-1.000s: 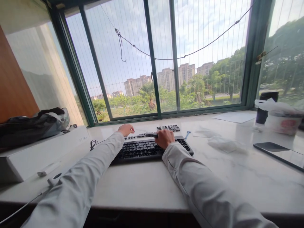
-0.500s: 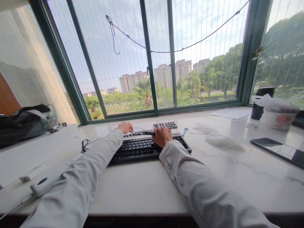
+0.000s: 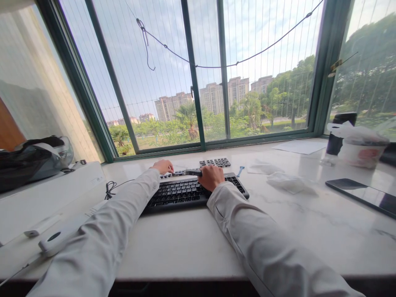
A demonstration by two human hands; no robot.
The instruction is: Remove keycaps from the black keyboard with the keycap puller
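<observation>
A black keyboard lies on the white marble-look counter, with some dark switch spots showing at its right part. My right hand is above its right half, fingers wrapped round a slim dark tool that points left; its exact kind is not clear. Beyond the keyboard, my left hand is at a row of loose black keycaps, its fingertips pinched together. Whatever they hold is too small to make out. More keycaps are laid out in rows behind my right hand.
Right of the keyboard lie a small blue tool, clear plastic bags and a dark phone or tablet. A tub with a plastic bag stands at the back right. A cable and a white box are at left.
</observation>
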